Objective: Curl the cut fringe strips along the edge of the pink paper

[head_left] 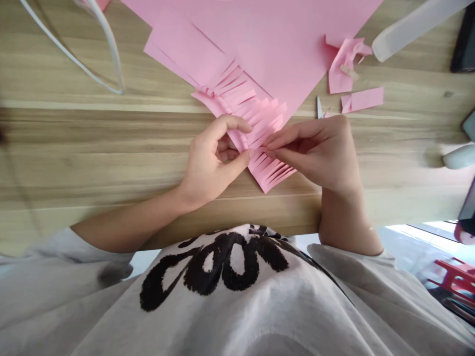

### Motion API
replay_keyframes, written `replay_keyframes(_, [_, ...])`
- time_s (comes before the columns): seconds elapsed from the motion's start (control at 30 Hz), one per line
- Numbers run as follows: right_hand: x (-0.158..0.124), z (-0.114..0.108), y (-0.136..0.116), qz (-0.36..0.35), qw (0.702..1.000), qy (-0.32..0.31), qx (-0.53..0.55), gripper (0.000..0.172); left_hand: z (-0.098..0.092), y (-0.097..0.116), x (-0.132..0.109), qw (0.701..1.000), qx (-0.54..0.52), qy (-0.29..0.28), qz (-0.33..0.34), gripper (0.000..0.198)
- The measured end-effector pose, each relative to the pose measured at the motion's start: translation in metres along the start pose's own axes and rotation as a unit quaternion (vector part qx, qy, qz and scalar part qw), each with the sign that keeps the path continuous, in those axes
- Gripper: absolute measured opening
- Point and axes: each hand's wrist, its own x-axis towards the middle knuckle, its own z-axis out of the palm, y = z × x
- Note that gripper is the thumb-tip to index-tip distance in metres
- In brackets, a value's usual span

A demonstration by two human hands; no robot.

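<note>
The fringed pink paper (260, 126) lies at the centre of the frame, slanting across the wooden table, its narrow cut strips fanning out from a larger sheet of pink paper (260, 39). One strip near the upper left of the fringe curls into a tight little roll (208, 91). The left hand (210, 160) is curled, its thumb and forefinger reaching around the paper's left edge and apparently pinching it, though the exact contact is partly hidden. The right hand (311, 155) comes in from the right, its thumb and forefinger closed in a pinch on the strips at the middle of the fringe, with the other fingers folded behind.

The step in hand appears to be working the cut strips one small group at a time. These thin, closely set strips call for a fine fingertip hold, with the left hand steadying the paper.

Pink offcuts (345, 69) lie to the right of the sheet, and a small metal scissor tip (319, 106) pokes out just above the right hand. A curved white plastic loop (92, 44) sits at the upper left, and a white plastic handle (411, 29) at the upper right. The person's grey printed T-shirt (215, 277) fills the bottom of the frame.
</note>
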Motion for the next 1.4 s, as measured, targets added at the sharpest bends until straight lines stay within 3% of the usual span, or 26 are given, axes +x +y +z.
replay_keyframes(0.3, [0.0014,0.0006,-0.0040,0.002,1.000,-0.010,0.006,0.022,-0.0007,-0.0013,-0.0004,1.000,0.008,-0.009,0.002,0.028])
replay_keyframes(1.4, [0.0008,0.0039,-0.0025,0.001,1.000,-0.013,0.003,0.015,0.0034,0.0001,-0.0020,1.000,0.007,0.004,-0.010,0.028])
